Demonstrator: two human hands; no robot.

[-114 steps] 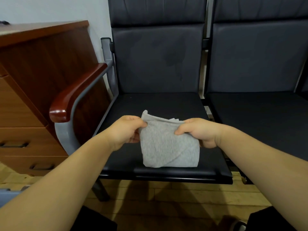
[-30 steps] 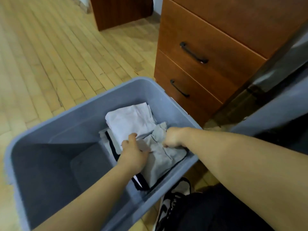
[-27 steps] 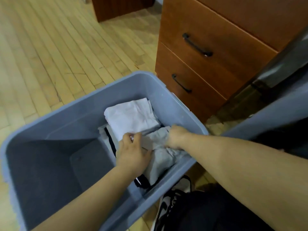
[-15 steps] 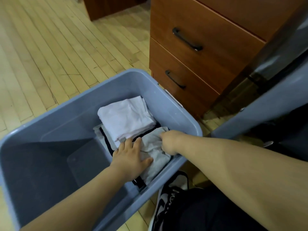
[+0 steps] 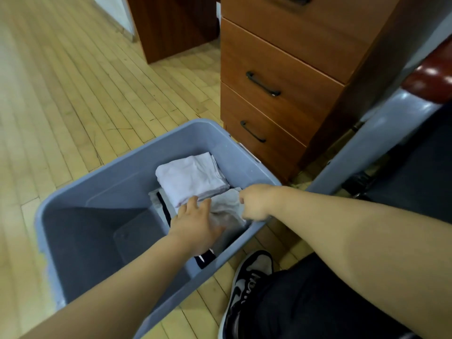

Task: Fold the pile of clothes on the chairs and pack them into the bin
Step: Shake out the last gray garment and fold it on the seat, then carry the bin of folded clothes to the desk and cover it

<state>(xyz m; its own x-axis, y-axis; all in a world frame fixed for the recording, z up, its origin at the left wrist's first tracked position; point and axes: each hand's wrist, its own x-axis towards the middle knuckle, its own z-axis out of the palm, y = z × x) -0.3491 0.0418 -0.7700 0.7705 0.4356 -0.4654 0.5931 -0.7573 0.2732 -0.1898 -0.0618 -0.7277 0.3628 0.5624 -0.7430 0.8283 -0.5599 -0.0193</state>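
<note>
Grip: my right hand (image 5: 254, 204) is curled around the right edge of the folded light-grey cloth garment (image 5: 226, 206) and pinches a bunch of it. My left hand (image 5: 195, 226) lies palm down on the same garment, fingers straight and slightly spread, grasping nothing.

Position of the garment: it sits inside the blue-grey rectangular plastic bin (image 5: 97, 172), at the bin's right end, close against the wall nearest my leg. From my remote view I cannot tell whether it lies fully flat, since both hands cover much of it.

Neighbouring contents: a folded pale pink-white cloth (image 5: 190, 179) lies just beyond the grey garment and touches it; my left fingertips reach its near edge. A black garment (image 5: 205, 259) shows beneath the stack, visible as a dark strip at the left side and below my left wrist.

Surroundings: the bin stands on a light wooden plank floor (image 5: 61, 94). A reddish-brown wooden drawer cabinet (image 5: 281, 69) with black bar handles stands just behind the bin's far right corner. To the right are the grey metal chair frame (image 5: 381, 133), its glossy red-brown armrest (image 5: 430, 79) and the black padded chair seat (image 5: 420, 172). A black-and-grey sneaker (image 5: 249, 272) rests on the floor just beside the bin's near wall, under a leg in dark trousers (image 5: 318, 302).
</note>
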